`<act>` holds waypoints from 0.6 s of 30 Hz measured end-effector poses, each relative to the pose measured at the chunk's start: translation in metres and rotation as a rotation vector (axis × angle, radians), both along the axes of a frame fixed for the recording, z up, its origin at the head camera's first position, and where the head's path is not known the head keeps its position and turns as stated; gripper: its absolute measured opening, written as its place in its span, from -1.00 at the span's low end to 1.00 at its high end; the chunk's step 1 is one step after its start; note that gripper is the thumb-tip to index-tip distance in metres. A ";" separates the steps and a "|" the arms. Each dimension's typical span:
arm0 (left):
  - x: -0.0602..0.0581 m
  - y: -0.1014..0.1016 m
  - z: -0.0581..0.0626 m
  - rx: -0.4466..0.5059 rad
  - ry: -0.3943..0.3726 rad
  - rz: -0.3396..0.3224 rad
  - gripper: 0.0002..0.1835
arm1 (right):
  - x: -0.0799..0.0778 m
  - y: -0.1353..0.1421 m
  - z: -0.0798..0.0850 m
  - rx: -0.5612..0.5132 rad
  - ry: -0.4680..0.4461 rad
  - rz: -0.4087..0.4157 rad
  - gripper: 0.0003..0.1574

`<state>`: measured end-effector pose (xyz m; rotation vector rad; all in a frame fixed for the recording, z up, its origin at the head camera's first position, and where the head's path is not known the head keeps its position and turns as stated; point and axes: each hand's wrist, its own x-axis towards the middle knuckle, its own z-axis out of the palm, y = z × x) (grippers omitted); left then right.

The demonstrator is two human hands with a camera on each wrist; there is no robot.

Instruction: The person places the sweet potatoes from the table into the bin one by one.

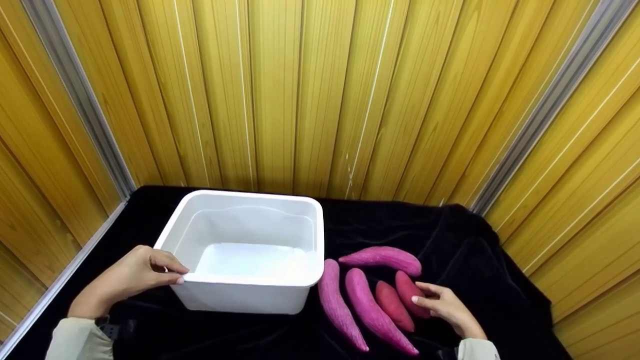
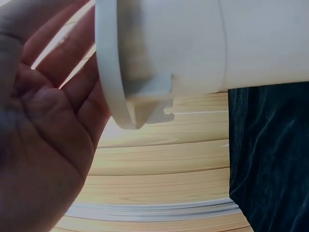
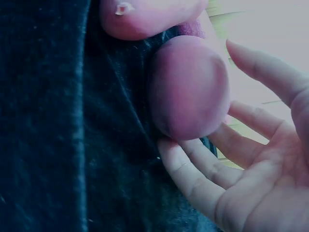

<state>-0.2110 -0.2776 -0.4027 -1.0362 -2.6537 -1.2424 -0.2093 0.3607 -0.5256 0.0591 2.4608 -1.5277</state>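
My left hand (image 1: 142, 270) pinches the near-left rim of a white plastic bin (image 1: 245, 298), thumb and fingers at its edge. In the left wrist view the palm and fingers lie beside the bin's rim (image 2: 108, 63). My right hand (image 1: 447, 305) is at the rightmost small red sweet potato (image 1: 411, 295), its fingers fairly straight. In the right wrist view the fingers touch the underside of that sweet potato (image 3: 190, 87), and the thumb stands slightly off it. Next to it lies another red sweet potato (image 1: 394, 306).
Three long magenta sweet potatoes lie close by: one behind (image 1: 382, 259), one in the middle (image 1: 372, 310), one beside the bin (image 1: 337, 305). Black cloth (image 1: 380, 220) covers the table. Yellow wood-patterned panels (image 1: 325, 100) rise at the back and sides.
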 end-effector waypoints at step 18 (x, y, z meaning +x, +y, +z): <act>-0.006 0.010 -0.010 0.044 0.106 0.005 -0.91 | -0.001 0.008 -0.021 -0.176 -0.061 -0.039 -0.20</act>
